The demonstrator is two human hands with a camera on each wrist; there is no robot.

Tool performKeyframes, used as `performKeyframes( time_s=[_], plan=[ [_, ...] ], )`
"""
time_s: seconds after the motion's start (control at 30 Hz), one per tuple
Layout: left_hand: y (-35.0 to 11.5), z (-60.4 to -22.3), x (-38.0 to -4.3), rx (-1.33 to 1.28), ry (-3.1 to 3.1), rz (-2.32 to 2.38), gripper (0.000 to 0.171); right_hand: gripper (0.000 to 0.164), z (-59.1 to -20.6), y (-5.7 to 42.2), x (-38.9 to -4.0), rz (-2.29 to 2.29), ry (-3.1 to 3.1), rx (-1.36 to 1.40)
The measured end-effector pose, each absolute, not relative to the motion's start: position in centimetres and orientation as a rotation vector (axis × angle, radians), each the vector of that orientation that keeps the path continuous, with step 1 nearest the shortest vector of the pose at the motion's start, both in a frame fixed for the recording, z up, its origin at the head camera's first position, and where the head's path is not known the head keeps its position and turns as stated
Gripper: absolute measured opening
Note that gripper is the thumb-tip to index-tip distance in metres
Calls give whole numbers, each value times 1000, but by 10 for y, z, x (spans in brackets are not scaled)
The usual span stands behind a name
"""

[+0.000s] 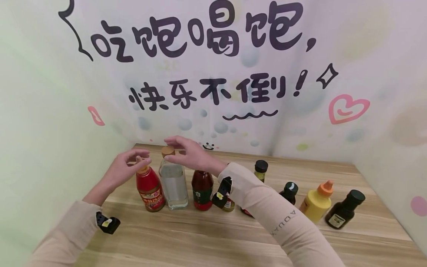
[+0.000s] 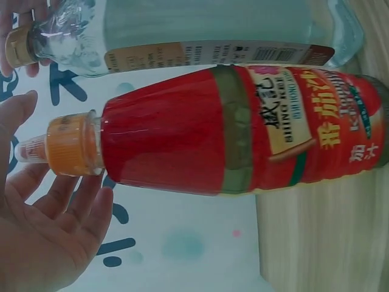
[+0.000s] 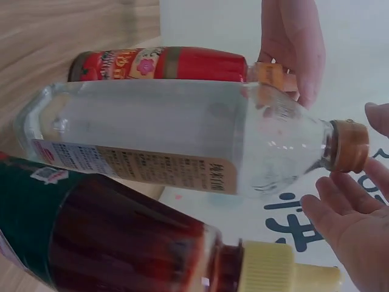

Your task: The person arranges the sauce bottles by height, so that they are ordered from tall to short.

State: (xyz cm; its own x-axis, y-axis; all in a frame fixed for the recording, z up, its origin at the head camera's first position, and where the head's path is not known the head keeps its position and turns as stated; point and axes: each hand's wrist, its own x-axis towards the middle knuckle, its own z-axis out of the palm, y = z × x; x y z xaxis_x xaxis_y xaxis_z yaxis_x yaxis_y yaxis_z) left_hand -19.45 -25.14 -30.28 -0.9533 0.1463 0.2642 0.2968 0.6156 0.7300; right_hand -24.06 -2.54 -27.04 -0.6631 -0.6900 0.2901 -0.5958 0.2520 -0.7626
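Note:
My left hand [image 1: 121,168] reaches round the orange nozzle cap of a red ketchup bottle [image 1: 149,190]. In the left wrist view its fingers [image 2: 85,213] are spread loosely behind the cap, with the thumb on the other side. My right hand [image 1: 191,154] is at the brown cap of a clear glass bottle [image 1: 174,185], filled with clear liquid. The right wrist view shows thumb and fingers [image 3: 340,204] on either side of that cap, without a firm grip. Both bottles stand upright side by side. A dark red sauce bottle [image 1: 202,189] with a yellow nozzle [image 3: 267,267] stands right of the glass one.
Further right on the wooden table [image 1: 166,237] stand a black-capped bottle [image 1: 261,167], a dark bottle [image 1: 290,191], a yellow squeeze bottle [image 1: 315,207] and another dark bottle [image 1: 345,209]. My right forearm partly covers some bottles. Printed cloth walls [image 1: 207,126] enclose the table.

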Motion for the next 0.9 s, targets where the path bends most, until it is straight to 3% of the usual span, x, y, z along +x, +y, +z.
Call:
performKeyframes(
  time_s=[0.3, 0.9],
  plan=[
    [-252, -314, -195, -400, -2664, -1298, 40, 59, -284, -34, -237, -1419, 2412, -1150],
    [-254, -329, -197, -288, -2622, -1379, 38, 44, -294, -38, -235, -1463, 2498, -1163]
  ],
)
